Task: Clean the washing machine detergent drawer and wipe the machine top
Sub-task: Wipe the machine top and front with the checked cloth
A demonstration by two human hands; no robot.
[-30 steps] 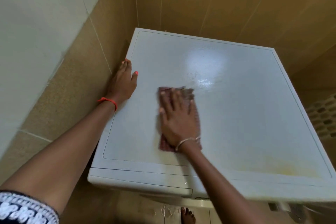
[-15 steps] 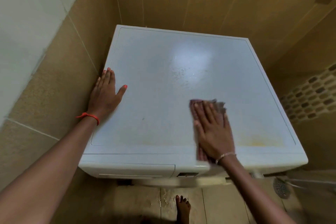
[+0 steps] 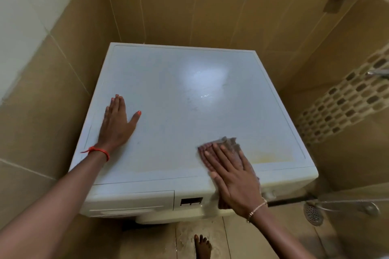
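The white washing machine top (image 3: 179, 94) fills the middle of the head view. My left hand (image 3: 116, 124) lies flat on its left side, fingers straight. My right hand (image 3: 231, 174) presses a brownish cloth (image 3: 230, 142) flat against the top's front right part, at the front edge. The cloth shows beyond my fingertips and under my palm. A yellowish stain (image 3: 271, 156) marks the top just right of the cloth. The detergent drawer (image 3: 130, 202) sits closed at the front left, beside a small dark display (image 3: 191, 201).
Tan tiled walls (image 3: 189, 10) close in behind and on the left of the machine. A mosaic tile strip (image 3: 345, 99) runs along the right wall. A round floor drain (image 3: 313, 214) and a metal hose lie at lower right. My bare foot (image 3: 202, 246) stands on the floor.
My right hand has slid the cloth from the top's middle left toward the front right edge. My left hand has moved slightly inward from the left rim. The view has pulled back.
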